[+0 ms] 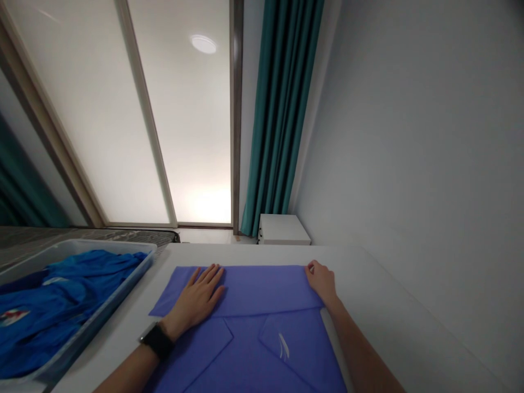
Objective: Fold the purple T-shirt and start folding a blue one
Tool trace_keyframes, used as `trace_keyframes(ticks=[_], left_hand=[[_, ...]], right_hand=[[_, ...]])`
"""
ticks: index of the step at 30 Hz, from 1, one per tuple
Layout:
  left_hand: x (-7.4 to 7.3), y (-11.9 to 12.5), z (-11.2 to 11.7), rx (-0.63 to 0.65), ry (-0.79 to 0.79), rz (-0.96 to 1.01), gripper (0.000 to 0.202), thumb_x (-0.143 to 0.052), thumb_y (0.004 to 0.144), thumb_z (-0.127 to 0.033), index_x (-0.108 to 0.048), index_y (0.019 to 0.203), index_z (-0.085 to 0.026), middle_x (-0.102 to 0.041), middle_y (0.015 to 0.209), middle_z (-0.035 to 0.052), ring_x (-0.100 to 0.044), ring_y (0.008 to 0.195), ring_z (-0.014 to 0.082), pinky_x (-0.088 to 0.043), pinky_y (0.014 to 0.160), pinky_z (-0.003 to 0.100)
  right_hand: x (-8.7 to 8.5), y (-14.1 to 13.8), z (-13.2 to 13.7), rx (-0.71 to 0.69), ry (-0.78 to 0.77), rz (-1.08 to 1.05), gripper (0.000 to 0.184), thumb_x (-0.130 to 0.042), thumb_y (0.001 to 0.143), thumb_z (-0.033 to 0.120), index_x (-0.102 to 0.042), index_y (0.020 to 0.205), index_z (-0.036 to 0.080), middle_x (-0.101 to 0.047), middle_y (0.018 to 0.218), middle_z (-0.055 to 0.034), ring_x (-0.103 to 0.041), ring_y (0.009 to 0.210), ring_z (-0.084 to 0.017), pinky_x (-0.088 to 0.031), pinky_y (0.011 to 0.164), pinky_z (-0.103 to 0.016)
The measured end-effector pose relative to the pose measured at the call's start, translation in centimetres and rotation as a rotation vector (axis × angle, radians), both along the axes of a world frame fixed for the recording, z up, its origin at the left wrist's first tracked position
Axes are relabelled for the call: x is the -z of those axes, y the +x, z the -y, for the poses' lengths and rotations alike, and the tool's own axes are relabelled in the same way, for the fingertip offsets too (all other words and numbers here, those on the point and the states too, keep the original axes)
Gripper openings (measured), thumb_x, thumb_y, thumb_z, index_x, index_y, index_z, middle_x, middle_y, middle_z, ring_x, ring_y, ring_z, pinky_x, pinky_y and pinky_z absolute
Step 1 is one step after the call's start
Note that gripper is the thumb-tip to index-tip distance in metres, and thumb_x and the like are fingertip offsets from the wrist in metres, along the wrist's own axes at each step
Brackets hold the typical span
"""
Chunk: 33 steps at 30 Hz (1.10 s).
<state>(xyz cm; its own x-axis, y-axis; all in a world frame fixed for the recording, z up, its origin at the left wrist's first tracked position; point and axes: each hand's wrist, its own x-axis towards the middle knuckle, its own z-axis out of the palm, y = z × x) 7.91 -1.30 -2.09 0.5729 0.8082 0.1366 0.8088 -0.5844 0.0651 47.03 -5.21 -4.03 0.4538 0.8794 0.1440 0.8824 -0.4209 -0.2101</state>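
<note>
A purple garment (278,292) lies flat on the white table (413,327), with a straight band folded across its far end. Below that band show two angled panels and a small white leaf-like mark. My left hand (200,297), a dark-strapped watch (156,339) at its wrist, rests flat on the left part of the band with fingers stretched out. At the far right corner, my right hand (321,281) pinches the garment's edge between thumb and curled fingers. The near end of the garment runs out of view.
To the left stands a pale plastic bin (123,292) full of bright blue clothing (77,295). A white cabinet (282,228) is beyond the table's far edge, below a teal curtain (282,109). Frosted sliding doors (184,120) are at the back, and a wall (429,136) runs along the right.
</note>
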Motion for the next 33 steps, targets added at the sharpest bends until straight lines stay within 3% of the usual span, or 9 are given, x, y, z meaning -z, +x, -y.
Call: trace_keyframes(ticks=[3, 8, 11, 14, 19, 29, 33], left_hand=[[-1.0, 4.3, 1.2, 0.119, -0.03, 0.018, 0.058, -0.034, 0.099, -0.045, -0.038, 0.149, -0.017, -0.035, 0.155, 0.0094, -0.03, 0.145, 0.0226, -0.021, 0.119, 0.045], [-1.4, 13.8, 2.2, 0.294, -0.05, 0.092, 0.054, -0.037, 0.098, -0.036, -0.037, 0.148, -0.017, -0.037, 0.155, 0.0092, -0.031, 0.144, 0.0214, -0.024, 0.118, 0.042], [-0.8, 18.8, 2.0, 0.318, -0.067, 0.123, 0.053, -0.038, 0.096, -0.035, -0.04, 0.146, -0.015, -0.039, 0.154, 0.0109, -0.034, 0.143, 0.0226, -0.026, 0.118, 0.042], [-0.1, 22.2, 1.9, 0.278, -0.073, 0.162, 0.054, -0.04, 0.095, -0.035, -0.042, 0.144, -0.011, -0.042, 0.152, 0.0125, -0.034, 0.142, 0.0248, -0.027, 0.117, 0.045], [1.0, 24.1, 2.1, 0.191, -0.025, 0.251, 0.052, -0.039, 0.094, -0.031, -0.044, 0.142, -0.011, -0.045, 0.149, 0.0124, -0.034, 0.141, 0.0249, -0.024, 0.118, 0.046], [1.5, 23.9, 2.1, 0.216, -0.026, 0.252, 0.05, -0.039, 0.095, -0.032, -0.046, 0.141, -0.011, -0.048, 0.146, 0.0129, -0.039, 0.138, 0.0247, -0.025, 0.118, 0.045], [1.4, 23.9, 2.3, 0.22, -0.024, 0.242, 0.051, -0.038, 0.095, -0.032, -0.045, 0.141, -0.011, -0.048, 0.147, 0.0133, -0.038, 0.139, 0.0252, -0.023, 0.119, 0.045]], right_hand=[[0.1, 0.1, 0.0, -0.005, 0.013, -0.002, 0.023, -0.045, 0.095, 0.033, -0.064, 0.095, 0.02, -0.072, 0.094, -0.007, -0.064, 0.096, -0.023, -0.038, 0.079, -0.033], [0.3, 0.3, 0.1, -0.007, 0.047, -0.027, 0.028, -0.039, 0.097, 0.031, -0.066, 0.096, 0.021, -0.073, 0.097, -0.0055, -0.064, 0.096, -0.022, -0.038, 0.079, -0.033], [0.5, 0.6, 0.3, -0.017, 0.075, -0.044, 0.032, -0.035, 0.098, 0.029, -0.067, 0.098, 0.023, -0.073, 0.101, -0.0034, -0.064, 0.098, -0.021, -0.038, 0.08, -0.032], [0.6, 0.7, 0.3, -0.022, 0.1, -0.054, 0.032, -0.036, 0.097, 0.027, -0.068, 0.099, 0.025, -0.073, 0.104, -0.0019, -0.063, 0.099, -0.019, -0.039, 0.081, -0.031], [0.7, 0.7, 0.3, -0.009, 0.126, -0.057, 0.028, -0.042, 0.094, 0.025, -0.069, 0.098, 0.025, -0.072, 0.106, -0.0022, -0.061, 0.102, -0.019, -0.038, 0.082, -0.03], [0.5, 0.6, -0.4, 0.024, 0.094, -0.065, 0.023, -0.05, 0.092, 0.037, -0.067, 0.087, 0.022, -0.072, 0.093, -0.0039, -0.062, 0.094, -0.02, -0.038, 0.081, -0.031], [0.5, 0.6, -0.5, -0.002, 0.088, -0.069, 0.02, -0.05, 0.092, 0.034, -0.066, 0.089, 0.022, -0.072, 0.094, -0.0036, -0.062, 0.097, -0.019, -0.037, 0.082, -0.03]])
